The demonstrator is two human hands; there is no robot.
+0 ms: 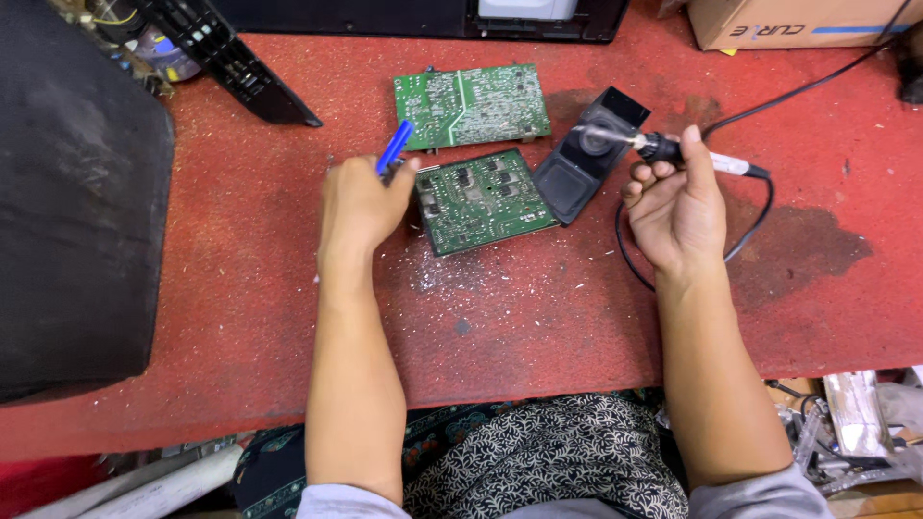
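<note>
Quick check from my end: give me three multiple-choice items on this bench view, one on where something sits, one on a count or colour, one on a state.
1. Where is the soldering iron's tip?
A. On the near board
B. At the black stand
C. On the cardboard box

2. How many green circuit boards lie on the red table?
A. One
B. Two
C. Four

3. What is the left hand doing?
A. Resting empty
B. Gripping a blue-handled tool
C. Lifting a board

Answers:
1 B: the right hand holds the soldering iron with its tip at the black stand.
2 B: a far board and a near board lie on the red table.
3 B: the left hand grips the blue-handled tool beside the near board.
</note>
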